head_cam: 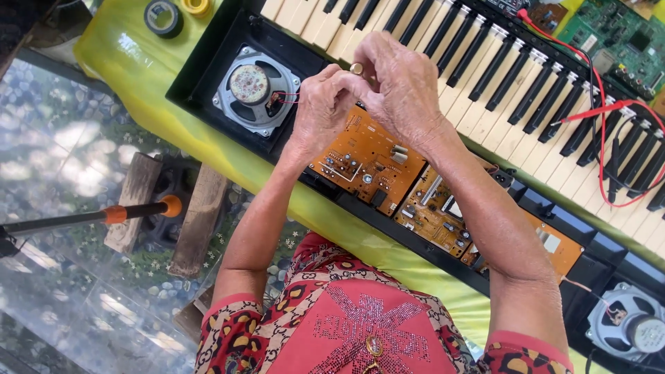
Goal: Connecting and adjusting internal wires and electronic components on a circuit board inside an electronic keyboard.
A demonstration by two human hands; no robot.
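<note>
Both hands meet over an opened black electronic keyboard [208, 62] lying on a yellow-green cloth. My left hand [320, 111] and my right hand [398, 86] pinch a small brass-coloured cylindrical part [357, 68] between their fingertips, above an orange circuit board [367, 163]. A round grey speaker [255, 90] with red wires sits just left of my left hand. Black and white keys [499, 66] run along the far side.
More orange boards [436, 211] and a second speaker [634, 325] lie to the right. Red and black test leads [596, 111] cross the keys. A green circuit board [620, 34] and tape rolls [164, 16] sit at the back. An orange-handled tool [118, 213] lies left.
</note>
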